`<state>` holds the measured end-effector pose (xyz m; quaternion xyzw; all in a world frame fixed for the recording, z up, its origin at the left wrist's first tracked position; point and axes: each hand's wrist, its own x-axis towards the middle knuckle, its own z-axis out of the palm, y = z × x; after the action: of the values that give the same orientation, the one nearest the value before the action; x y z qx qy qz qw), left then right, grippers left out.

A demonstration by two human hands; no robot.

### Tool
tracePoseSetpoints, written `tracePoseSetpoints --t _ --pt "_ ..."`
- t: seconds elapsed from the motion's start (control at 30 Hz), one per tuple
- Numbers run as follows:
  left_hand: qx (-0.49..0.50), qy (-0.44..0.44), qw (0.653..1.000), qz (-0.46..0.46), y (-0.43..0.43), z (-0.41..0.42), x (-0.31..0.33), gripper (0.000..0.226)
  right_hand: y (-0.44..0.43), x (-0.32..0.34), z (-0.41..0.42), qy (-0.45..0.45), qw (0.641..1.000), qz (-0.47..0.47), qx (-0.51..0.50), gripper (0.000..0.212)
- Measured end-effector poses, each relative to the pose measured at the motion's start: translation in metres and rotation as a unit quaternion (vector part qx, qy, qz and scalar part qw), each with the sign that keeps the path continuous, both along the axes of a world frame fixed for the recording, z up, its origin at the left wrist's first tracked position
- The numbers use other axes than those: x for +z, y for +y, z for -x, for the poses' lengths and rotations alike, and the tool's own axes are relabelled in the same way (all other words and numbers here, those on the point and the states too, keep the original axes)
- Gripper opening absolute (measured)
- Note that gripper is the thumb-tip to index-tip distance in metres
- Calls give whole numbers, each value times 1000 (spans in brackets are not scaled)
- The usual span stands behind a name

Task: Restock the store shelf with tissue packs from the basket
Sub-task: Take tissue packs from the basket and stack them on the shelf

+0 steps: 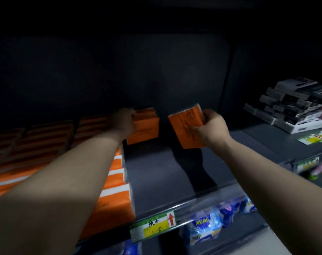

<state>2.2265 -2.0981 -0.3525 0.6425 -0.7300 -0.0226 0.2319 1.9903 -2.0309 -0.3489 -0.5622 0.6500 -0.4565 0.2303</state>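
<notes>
An orange tissue pack (pixel 186 126) is in the air over the dark shelf (pixel 156 172). It stands tall, top tipped left. The right hand (pixel 209 129) grips its right edge. The left hand (pixel 124 120) holds another pack (pixel 145 127) far back, beside the orange rows (pixel 116 181).

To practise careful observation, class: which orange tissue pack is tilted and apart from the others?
The tilted pack gripped by the right hand, over bare shelf; the left hand holds a level pack beside the stocked rows.

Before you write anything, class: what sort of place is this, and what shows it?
Probably a shop aisle: a price label on the shelf edge, rows of identical orange tissue packs, blue packaged goods on the shelf below.
</notes>
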Motion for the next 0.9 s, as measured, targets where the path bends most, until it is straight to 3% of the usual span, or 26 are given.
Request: tracePoseSetpoints --t 0.2,0.4,0.53,0.67,0.9 --pt "25 -46 998 20 -11 0 2 33 -11 -4 1 1 1000 -9 21 37" --pt "28 -37 999 5 1 -8 12 44 -14 8 -14 24 996 -46 71 55" --pt "39 8 999 17 27 -22 21 32 -22 13 -41 167 975 -51 140 43" --pt "67 -27 997 -14 57 -38 21 24 -34 8 -72 245 951 -37 184 44" --pt "114 -41 992 -37 78 -56 11 42 -54 -9 -99 384 911 3 150 48"
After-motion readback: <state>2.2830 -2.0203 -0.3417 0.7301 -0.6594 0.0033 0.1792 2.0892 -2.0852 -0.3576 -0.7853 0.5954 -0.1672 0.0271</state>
